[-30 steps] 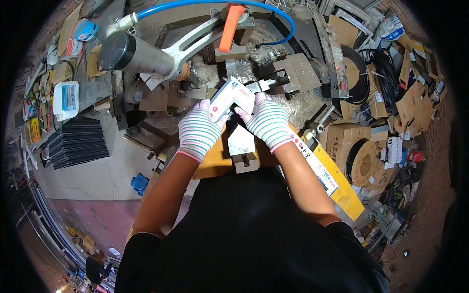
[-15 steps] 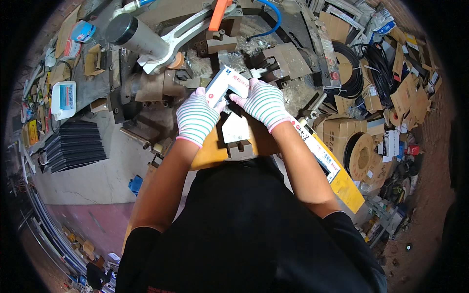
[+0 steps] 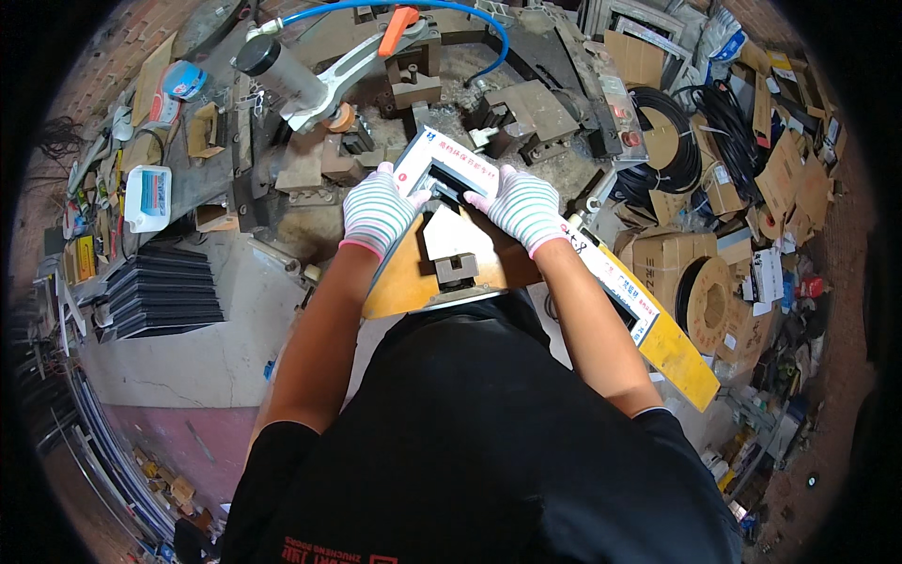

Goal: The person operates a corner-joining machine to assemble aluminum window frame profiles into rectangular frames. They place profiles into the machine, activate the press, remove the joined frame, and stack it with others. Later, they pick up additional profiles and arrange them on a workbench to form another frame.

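A white, film-covered metal profile corner [image 3: 432,150] with red and blue print points away from me, above the machine's metal jaws. My left hand [image 3: 379,211], in a white glove with green stripes, is closed round its left side, thumb on the inner edge. On its right side my right hand [image 3: 517,205], gloved alike, grips with the thumb inside the angle. The profile's long right leg [image 3: 606,282] runs under my right forearm. Between my wrists, close to my body, sits a white pointed block [image 3: 453,233] in front of a grey metal block [image 3: 457,269]. Palms and some fingertips are hidden.
Beyond the corner stand metal clamp blocks [image 3: 531,117] and a grey cylinder [image 3: 282,70] on a cast arm with an orange lever [image 3: 399,30]. Stacked black profiles [image 3: 164,291] lie at left. Cable coils [image 3: 662,141], cartons [image 3: 648,263] and a spool [image 3: 705,305] crowd the right.
The view has shifted slightly. The corner now shows more of its right side between my hands, and its inner angle looks more open to view. Both hands keep their hold.
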The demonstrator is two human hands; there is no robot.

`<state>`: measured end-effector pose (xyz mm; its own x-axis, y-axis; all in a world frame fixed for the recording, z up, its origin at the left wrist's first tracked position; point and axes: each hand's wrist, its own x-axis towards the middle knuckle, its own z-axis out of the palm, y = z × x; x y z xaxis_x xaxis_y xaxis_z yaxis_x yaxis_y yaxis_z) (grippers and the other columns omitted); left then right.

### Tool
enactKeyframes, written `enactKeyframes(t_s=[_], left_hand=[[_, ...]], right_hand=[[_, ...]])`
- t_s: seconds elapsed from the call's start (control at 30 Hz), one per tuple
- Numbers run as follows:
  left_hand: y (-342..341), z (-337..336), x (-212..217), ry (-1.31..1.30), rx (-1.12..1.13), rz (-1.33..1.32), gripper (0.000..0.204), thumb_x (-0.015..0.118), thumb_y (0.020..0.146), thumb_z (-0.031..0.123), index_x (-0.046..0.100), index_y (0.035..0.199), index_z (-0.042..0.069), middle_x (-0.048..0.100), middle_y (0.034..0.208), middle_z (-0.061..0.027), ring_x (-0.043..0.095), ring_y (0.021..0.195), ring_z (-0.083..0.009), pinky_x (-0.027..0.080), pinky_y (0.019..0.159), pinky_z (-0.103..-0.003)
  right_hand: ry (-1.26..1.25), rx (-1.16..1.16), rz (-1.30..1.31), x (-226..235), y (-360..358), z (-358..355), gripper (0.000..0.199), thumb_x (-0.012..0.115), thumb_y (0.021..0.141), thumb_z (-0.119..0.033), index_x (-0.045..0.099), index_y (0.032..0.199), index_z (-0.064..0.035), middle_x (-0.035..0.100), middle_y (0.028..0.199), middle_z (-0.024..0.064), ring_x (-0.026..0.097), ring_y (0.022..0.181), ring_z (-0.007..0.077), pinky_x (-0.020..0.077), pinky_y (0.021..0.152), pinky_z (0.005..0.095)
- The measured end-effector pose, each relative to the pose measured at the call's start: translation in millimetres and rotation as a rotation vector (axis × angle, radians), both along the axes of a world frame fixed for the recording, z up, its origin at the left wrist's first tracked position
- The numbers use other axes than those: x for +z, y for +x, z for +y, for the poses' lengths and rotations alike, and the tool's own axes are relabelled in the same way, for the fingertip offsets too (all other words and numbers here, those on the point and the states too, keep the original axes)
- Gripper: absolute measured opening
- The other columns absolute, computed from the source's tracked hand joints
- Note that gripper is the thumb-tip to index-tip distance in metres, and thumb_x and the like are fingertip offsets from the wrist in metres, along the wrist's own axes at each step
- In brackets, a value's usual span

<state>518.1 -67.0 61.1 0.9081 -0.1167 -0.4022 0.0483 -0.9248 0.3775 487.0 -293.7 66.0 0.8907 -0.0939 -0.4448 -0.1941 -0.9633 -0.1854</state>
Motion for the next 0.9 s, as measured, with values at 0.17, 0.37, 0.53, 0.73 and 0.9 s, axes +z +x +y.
enactKeyframes(t_s=[0.17, 0.37, 0.53, 0.73, 0.9], left_hand=[[0, 2, -3, 0.033, -0.038, -0.045, 0.069, 0.081, 0.082, 0.056, 0.062, 0.122, 0.003, 0.074, 0.108, -0.0207, 0.072, 0.101, -0.0357, 0.056, 0.091, -0.043], [-13, 6, -5, 0.015, 0.006, -0.120, 0.072, 0.083, 0.081, 0.050, 0.061, 0.130, 0.003, 0.072, 0.117, -0.0211, 0.070, 0.109, -0.0359, 0.055, 0.095, -0.044], [-87, 79, 4, -0.104, -0.093, -0.579, 0.062, 0.086, 0.080, 0.025, 0.063, 0.133, 0.004, 0.067, 0.121, -0.0209, 0.063, 0.114, -0.0391, 0.050, 0.102, -0.045], [-220, 210, 33, 0.051, 0.080, -0.657, 0.081, 0.090, 0.074, 0.019, 0.051, 0.142, 0.004, 0.062, 0.129, -0.0193, 0.059, 0.118, -0.0411, 0.047, 0.102, -0.051], [-291, 228, 19, 0.254, 0.174, -0.138, 0.107, 0.098, 0.059, 0.025, 0.044, 0.148, 0.001, 0.061, 0.132, -0.0223, 0.059, 0.119, -0.0439, 0.048, 0.103, -0.050]], right_hand=[[0.013, -0.019, -0.010, 4, -4, 2, 0.076, 0.070, 0.084, -0.070, 0.066, 0.122, -0.0043, 0.076, 0.107, 0.0195, 0.074, 0.103, 0.0349, 0.0572, 0.089, 0.0454], [0.065, -0.032, -0.094, -2, -9, 0, 0.070, 0.074, 0.083, -0.064, 0.067, 0.121, -0.0049, 0.074, 0.112, 0.0200, 0.072, 0.107, 0.0344, 0.0571, 0.089, 0.0448], [0.111, 0.149, -0.448, -12, -40, -18, 0.065, 0.085, 0.080, -0.037, 0.062, 0.131, -0.0035, 0.069, 0.121, 0.0228, 0.067, 0.111, 0.0392, 0.0532, 0.097, 0.0468], [0.048, 0.146, -0.651, -13, -143, -81, 0.075, 0.087, 0.078, -0.023, 0.055, 0.142, -0.0027, 0.060, 0.135, 0.0241, 0.057, 0.126, 0.0410, 0.0444, 0.110, 0.0484], [-0.007, -0.042, -0.578, -11, -222, -152, 0.082, 0.089, 0.076, -0.022, 0.052, 0.146, -0.0011, 0.061, 0.133, 0.0244, 0.058, 0.124, 0.0419, 0.0450, 0.110, 0.0479]])
